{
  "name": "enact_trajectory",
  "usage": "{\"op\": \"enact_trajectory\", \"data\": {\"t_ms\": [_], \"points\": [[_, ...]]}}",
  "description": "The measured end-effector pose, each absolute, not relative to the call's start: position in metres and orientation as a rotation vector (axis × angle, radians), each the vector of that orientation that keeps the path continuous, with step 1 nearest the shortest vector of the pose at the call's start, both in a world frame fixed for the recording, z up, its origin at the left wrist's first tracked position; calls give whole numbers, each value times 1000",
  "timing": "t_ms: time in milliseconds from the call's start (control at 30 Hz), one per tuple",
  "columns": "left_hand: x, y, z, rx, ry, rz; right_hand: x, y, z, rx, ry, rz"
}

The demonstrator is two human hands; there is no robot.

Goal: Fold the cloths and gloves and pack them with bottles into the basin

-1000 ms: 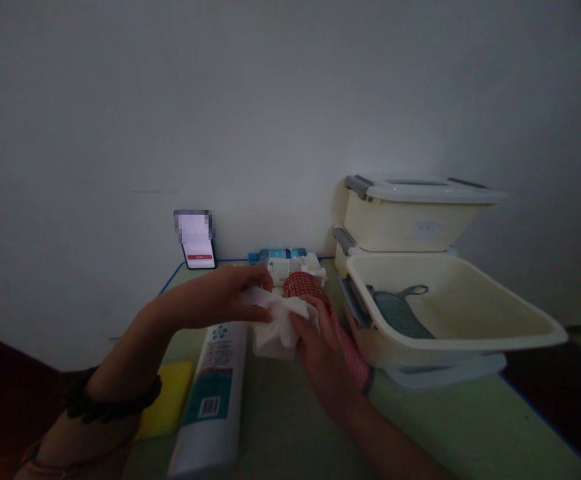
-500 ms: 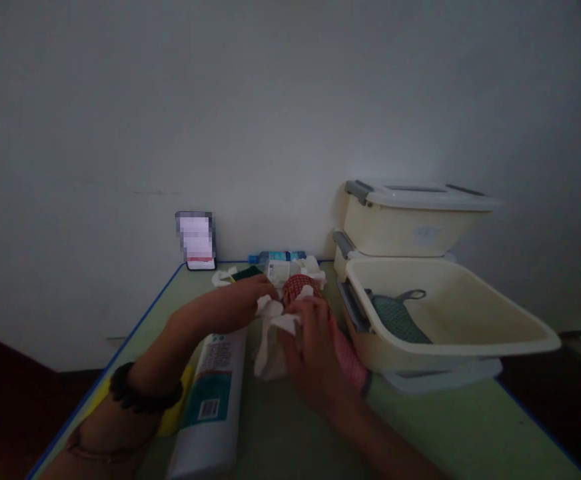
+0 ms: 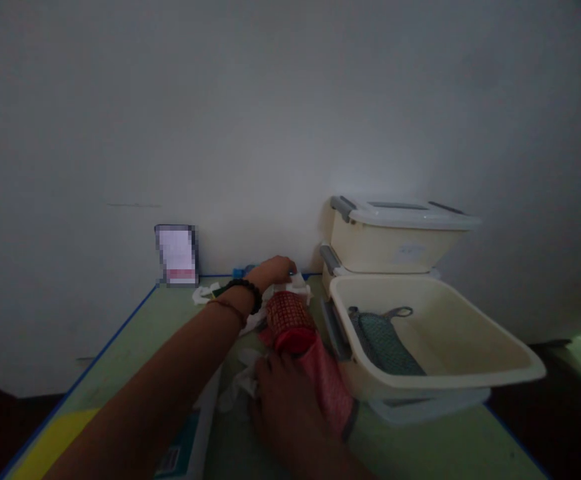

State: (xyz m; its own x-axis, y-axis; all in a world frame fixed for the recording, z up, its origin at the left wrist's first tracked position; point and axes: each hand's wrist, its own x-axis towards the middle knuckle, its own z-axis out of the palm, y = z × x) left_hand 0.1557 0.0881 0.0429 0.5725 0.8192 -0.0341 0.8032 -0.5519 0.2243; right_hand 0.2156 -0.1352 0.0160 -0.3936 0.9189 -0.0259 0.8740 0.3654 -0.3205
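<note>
My left hand (image 3: 270, 269) reaches far across the table to the white packets and tissues by the wall; its fingers curl down onto them, and what they grip is hidden. A dark bead bracelet sits on that wrist. My right hand (image 3: 283, 400) rests low near the table, closed on a crumpled white tissue (image 3: 243, 383). A red patterned cylinder (image 3: 289, 320) with a pink mesh cloth (image 3: 329, 387) lies just beyond and right of that hand, against the basin.
A cream basin (image 3: 470, 373) with a green mesh item (image 3: 383, 340) inside stands to the right; two lidded cream boxes (image 3: 395, 237) are stacked behind it. A phone (image 3: 176, 255) leans on the wall. A white roll pack (image 3: 183, 447) and yellow sponge (image 3: 53, 443) lie at the near left.
My left hand let go of the tissue and stretched forward to the items by the wall. My right hand dropped lower with the tissue. The view shifted down and right.
</note>
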Motion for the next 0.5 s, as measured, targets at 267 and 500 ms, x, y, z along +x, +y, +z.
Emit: {"op": "enact_trajectory", "data": {"t_ms": [267, 500], "points": [[135, 66, 55, 2227, 1342, 777, 216, -133, 17, -1636, -2448, 422], [100, 22, 85, 1589, 1228, 1423, 219, -133, 19, -1565, -2359, 375]]}}
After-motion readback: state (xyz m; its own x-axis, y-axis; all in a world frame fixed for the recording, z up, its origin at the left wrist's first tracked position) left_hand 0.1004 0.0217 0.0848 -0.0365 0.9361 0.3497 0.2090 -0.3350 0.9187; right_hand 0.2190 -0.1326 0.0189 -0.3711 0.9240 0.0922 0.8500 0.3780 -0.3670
